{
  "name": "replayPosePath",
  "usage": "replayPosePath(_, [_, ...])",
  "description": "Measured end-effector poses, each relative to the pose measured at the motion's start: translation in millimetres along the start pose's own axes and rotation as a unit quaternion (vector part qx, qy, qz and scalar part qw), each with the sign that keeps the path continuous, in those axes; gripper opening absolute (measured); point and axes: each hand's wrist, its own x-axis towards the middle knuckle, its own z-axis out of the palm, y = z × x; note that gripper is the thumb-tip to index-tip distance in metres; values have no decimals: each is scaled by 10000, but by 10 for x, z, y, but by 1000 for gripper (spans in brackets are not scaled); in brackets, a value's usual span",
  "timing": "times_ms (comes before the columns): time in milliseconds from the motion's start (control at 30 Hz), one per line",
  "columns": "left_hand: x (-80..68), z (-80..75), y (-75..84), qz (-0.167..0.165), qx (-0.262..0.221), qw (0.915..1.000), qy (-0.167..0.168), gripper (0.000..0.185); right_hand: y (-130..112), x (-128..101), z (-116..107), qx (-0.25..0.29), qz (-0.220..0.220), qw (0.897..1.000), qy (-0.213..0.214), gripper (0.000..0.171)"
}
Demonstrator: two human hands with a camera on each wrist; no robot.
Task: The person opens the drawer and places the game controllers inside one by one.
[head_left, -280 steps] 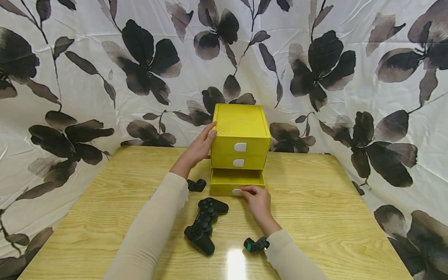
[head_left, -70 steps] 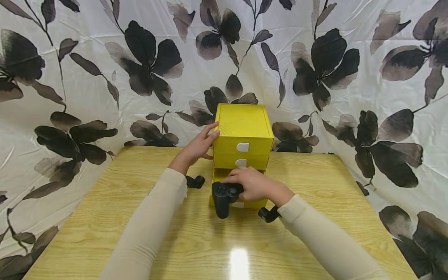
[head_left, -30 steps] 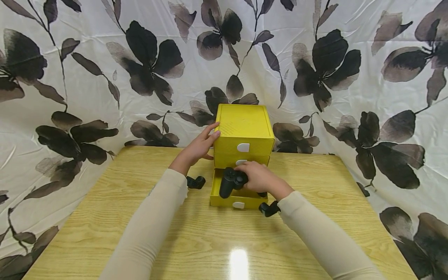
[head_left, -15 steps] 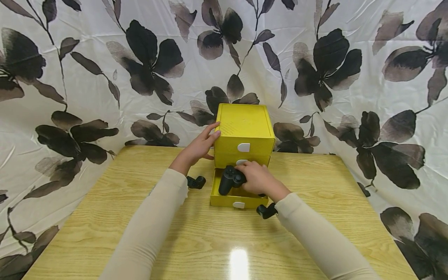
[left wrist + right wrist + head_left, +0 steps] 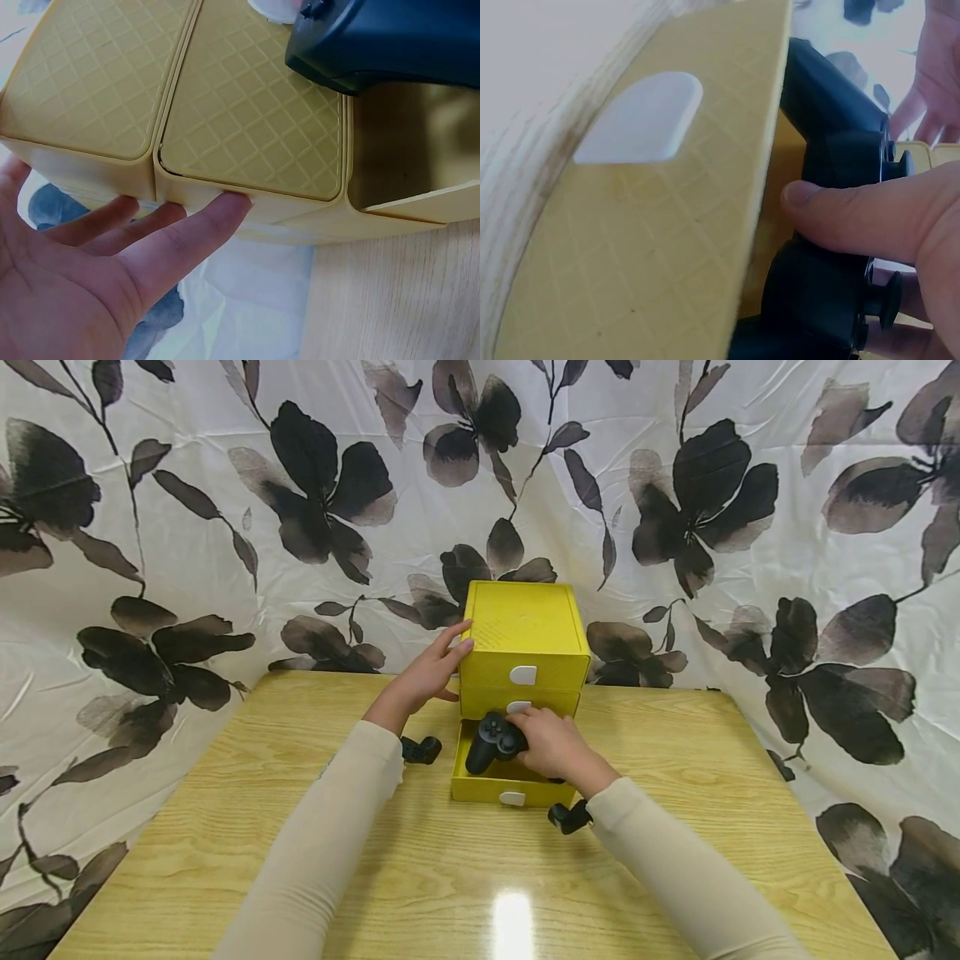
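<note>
Over open bottom drawer [image 5: 512, 787] of yellow plastic three-drawer box [image 5: 522, 635] | right hand [image 5: 553, 745] fingers clamped on black plastic game controller [image 5: 491, 742], half lowered in, not released | left hand [image 5: 422, 677] fingers straight, bracing box side | drawer left to shut

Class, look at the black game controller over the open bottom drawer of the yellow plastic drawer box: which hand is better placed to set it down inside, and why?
The right hand. It already grips the black game controller over the open bottom drawer, while the left hand rests flat against the side of the yellow plastic drawer box.
</note>
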Motion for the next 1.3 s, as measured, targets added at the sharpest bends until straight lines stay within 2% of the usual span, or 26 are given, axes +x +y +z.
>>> replayPosePath(333, [3,7,-5,56,-56,10000,30,56,13,5,97,64,-46,9999,92,59])
replayPosePath(633, [18,-1,-6,-16,-66,10000,-61,57,18,13,165,106,67,9998,-133,56])
replayPosePath(933, [17,7,-16,37,-10,10000,40,57,40,26,215,521,183,9980,-302,52])
replayPosePath(1300, [21,-4,-8,-25,-51,10000,-29,55,77,48,265,633,109,9967,-492,51])
